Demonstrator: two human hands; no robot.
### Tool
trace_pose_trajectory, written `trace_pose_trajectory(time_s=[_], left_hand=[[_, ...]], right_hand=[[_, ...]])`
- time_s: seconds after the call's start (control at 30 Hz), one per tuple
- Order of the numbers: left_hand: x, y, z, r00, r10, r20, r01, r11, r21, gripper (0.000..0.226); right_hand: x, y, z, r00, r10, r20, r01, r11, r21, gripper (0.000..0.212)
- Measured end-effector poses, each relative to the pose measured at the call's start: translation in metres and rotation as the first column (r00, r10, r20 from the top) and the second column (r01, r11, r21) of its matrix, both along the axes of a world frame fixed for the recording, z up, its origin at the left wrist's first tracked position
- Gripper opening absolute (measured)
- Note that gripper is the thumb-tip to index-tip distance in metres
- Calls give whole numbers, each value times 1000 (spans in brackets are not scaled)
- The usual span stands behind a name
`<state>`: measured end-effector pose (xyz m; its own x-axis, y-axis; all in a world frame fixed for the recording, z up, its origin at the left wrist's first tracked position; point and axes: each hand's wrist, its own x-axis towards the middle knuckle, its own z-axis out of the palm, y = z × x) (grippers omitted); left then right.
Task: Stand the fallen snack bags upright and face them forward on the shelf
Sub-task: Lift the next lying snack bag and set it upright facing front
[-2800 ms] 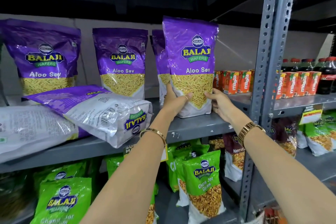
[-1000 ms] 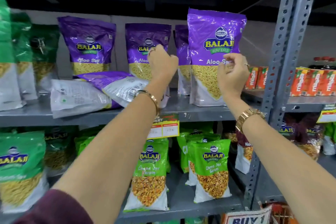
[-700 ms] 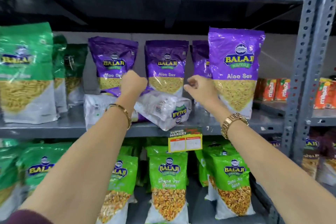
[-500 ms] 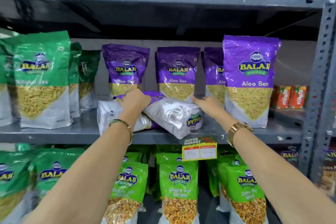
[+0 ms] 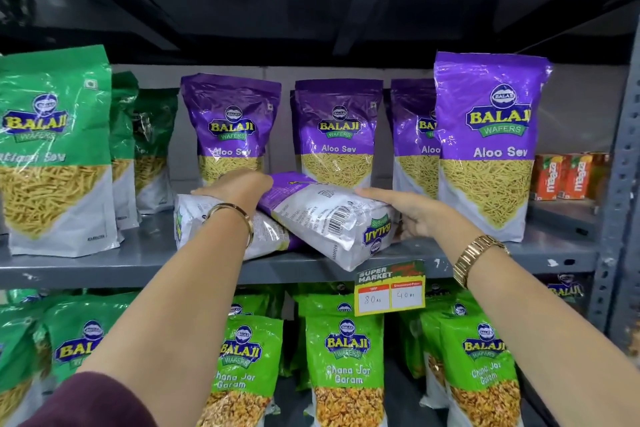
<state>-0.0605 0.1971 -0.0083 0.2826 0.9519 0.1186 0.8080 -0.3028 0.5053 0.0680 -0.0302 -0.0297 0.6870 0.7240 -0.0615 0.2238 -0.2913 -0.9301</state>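
Two purple Aloo Sev bags lie fallen on the grey middle shelf (image 5: 104,263). The upper fallen bag (image 5: 332,218) shows its white back and barcode, and it leans across the lower fallen bag (image 5: 194,215). My left hand (image 5: 239,187) rests on the upper bag's purple top end. My right hand (image 5: 412,211) cups its right side near the upside-down logo. To the right, an upright Aloo Sev bag (image 5: 491,146) faces forward at the shelf front. Behind stand three more upright purple bags (image 5: 337,135).
Green sev bags (image 5: 55,149) stand upright at the left of the same shelf. Green Chana Jor Garam bags (image 5: 346,360) fill the shelf below. A price tag (image 5: 389,288) hangs from the shelf edge. A grey upright post (image 5: 620,184) bounds the right side, with orange juice cartons (image 5: 564,177) beside it.
Both hands left the upright bag at the right, moved left and came down onto the upper fallen bag. The view pulled back and shifted left.
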Motion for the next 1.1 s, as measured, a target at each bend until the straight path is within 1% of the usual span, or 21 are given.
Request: trace_pose_trajectory(time_s=[0.1,0.17,0.2,0.27,0.33,0.4,0.43,0.47,0.53,0.57,0.6,0.63,0.7,0.77,0.8,0.9,0.93,1.0,1.03,1.1], left_hand=[[-16,-21,9,987,-4,163,-1,1000,32,37],[-14,-19,12,945,22,327,-35,999,34,42],[-12,-18,14,905,30,424,-44,999,24,48],[-8,-22,22,789,38,614,-34,999,-18,61],[-5,-31,28,636,52,770,27,996,-90,77],[-2,-45,33,484,64,873,115,984,-136,91],[-2,-51,35,417,70,906,157,977,-148,94],[1,-54,36,354,77,932,192,969,-153,91],[1,-62,42,195,130,972,292,939,-184,72],[2,-61,46,155,125,980,316,933,-169,61],[3,-59,49,175,82,981,319,938,-136,52],[2,-61,55,216,32,976,304,948,-99,44],[3,-69,67,219,-43,975,300,953,-26,10],[9,-77,80,196,-84,977,335,942,14,26],[13,-79,85,159,-104,982,360,932,40,29],[22,-82,99,44,-108,993,449,890,77,29],[24,-82,102,16,-102,995,470,879,83,30],[29,-82,105,1,-106,994,483,870,92,28],[31,-81,105,1,-110,994,487,868,96,27],[34,-79,99,4,-134,991,509,853,114,24]], right_hand=[[-2,1,1,998,-15,-63,17,999,28,35],[-4,0,1,996,-21,-87,24,999,38,31],[-5,-1,1,995,-24,-94,28,999,45,30],[-5,-1,0,993,-32,-116,39,997,66,30],[-5,-1,-1,989,-46,-138,59,995,86,31],[-4,-2,-3,986,-56,-159,76,990,123,31],[-3,-2,-4,985,-61,-164,84,986,140,30],[-4,-3,-5,983,-64,-174,92,983,159,29],[-2,-5,-7,977,-67,-201,111,970,216,26],[0,-6,-8,974,-68,-217,123,961,249,25],[1,-6,-9,970,-58,-238,128,949,289,22],[2,-5,-9,965,-39,-258,129,932,340,18],[1,-3,-12,958,-10,-287,143,883,447,9],[0,0,-17,958,-13,-286,171,829,533,5],[-1,0,-20,961,-25,-274,181,806,564,5],[-2,0,-26,972,-126,-199,223,759,612,11],[-2,-1,-27,971,-158,-181,238,727,644,15],[-1,-3,-30,969,-216,-119,235,661,713,30],[-1,-4,-32,967,-246,-62,213,653,727,35],[1,-5,-40,954,-295,52,173,682,710,39]])
